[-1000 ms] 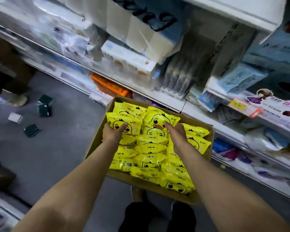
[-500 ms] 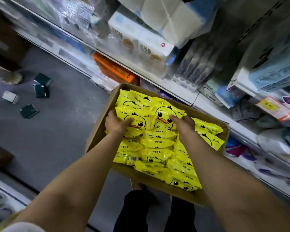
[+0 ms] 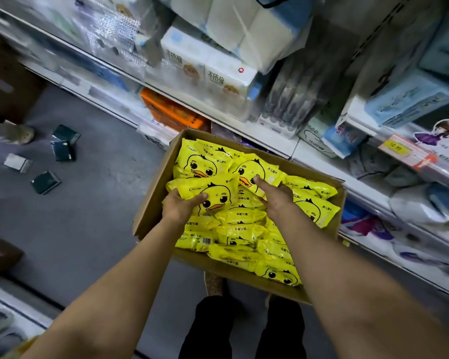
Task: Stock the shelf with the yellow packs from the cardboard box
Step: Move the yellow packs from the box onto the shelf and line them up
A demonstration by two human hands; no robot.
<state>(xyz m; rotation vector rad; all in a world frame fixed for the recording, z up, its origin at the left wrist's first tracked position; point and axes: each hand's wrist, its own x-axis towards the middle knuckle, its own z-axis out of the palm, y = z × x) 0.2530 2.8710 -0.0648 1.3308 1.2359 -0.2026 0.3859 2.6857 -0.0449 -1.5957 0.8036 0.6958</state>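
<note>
Item: cardboard box (image 3: 151,203) at 6 o'clock below the shelf (image 3: 270,141), roughly fifteen yellow packs (image 3: 244,224) visible; pick-up step in hand, left hand (image 3: 182,206) closed on one duck-faced pack (image 3: 213,193), right hand (image 3: 275,193) gripping another pack (image 3: 254,169); next, lifting both toward 12 o'clock.

The yellow packs (image 3: 219,195) are showing "CKOK" beside a duck face. A yellow price tag (image 3: 397,149) on the shelf (image 3: 270,141) is showing "10".
</note>
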